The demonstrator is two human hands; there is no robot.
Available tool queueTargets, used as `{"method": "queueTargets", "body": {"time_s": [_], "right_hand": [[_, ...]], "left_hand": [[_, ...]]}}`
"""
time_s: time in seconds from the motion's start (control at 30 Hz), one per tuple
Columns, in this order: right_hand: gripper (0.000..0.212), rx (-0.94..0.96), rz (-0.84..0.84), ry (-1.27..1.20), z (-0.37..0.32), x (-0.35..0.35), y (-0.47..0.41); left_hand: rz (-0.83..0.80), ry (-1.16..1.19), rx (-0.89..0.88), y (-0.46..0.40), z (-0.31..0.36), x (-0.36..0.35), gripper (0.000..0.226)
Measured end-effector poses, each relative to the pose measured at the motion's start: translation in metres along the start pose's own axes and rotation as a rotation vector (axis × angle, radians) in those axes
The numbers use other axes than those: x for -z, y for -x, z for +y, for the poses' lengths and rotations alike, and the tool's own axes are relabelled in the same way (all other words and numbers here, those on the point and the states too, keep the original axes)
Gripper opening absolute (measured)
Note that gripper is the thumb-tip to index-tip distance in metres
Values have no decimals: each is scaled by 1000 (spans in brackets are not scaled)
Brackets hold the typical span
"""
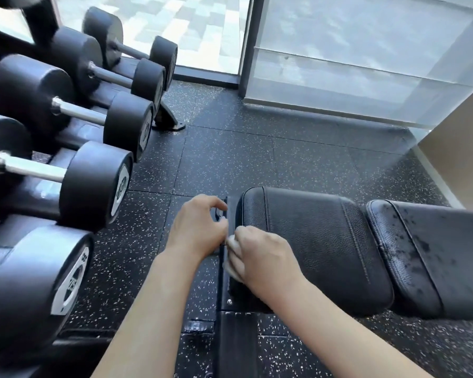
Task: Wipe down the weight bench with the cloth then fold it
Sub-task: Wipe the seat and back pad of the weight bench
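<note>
Here, both hands are meeting at the near end of the weight bench (311, 241), at about six o'clock in the view. The right hand (260, 263) is curling its fingers around a pale cloth (231, 242), its grip pinching the bunched fabric so that only a small part is peeking out past the knuckles at nine o'clock from the hand. The cloth is lying against the end edge of the black seat pad, where the padding is meeting the dark metal frame (224, 268). The left hand (195, 227) is hovering just beside it at nine o'clock, fingers bent with thumb and forefinger coming together near the frame; whether that grip is actually pinching the cloth's edge or the frame I cannot tell.

The seat pad is stretching away toward three o'clock, and a second pad (426, 255), mottled with dark blotches, is sitting just beside it across a narrow gap. At nine to eleven o'clock a rack (164, 115) is carrying a row of black dumbbells (93, 184) with bright metal handles. The floor (230, 159) is showing black speckled rubber tiles. At twelve to two o'clock, frosted glass panels (352, 50) are letting in daylight.
</note>
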State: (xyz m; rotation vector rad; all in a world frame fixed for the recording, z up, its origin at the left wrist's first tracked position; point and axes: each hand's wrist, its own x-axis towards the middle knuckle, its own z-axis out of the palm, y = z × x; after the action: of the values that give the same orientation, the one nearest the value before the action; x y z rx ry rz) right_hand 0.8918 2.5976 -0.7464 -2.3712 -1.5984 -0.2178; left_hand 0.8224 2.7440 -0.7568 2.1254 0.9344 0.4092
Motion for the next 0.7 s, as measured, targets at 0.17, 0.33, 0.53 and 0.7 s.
{"method": "queueTargets", "body": {"time_s": [0.17,0.33,0.53,0.7], "right_hand": [[34,39,-50,-109,11,15,76],[27,-44,54,-129,65,29,72],[27,-375,71,-44,147,13,-26],[25,-492,38,-35,163,2,-73]], "left_hand": [[-27,46,-118,1,0,-3,21],[-48,70,-170,4,7,-11,26],[-106,17,-323,18,26,-39,29],[-60,-18,-319,15,30,-52,25]]}}
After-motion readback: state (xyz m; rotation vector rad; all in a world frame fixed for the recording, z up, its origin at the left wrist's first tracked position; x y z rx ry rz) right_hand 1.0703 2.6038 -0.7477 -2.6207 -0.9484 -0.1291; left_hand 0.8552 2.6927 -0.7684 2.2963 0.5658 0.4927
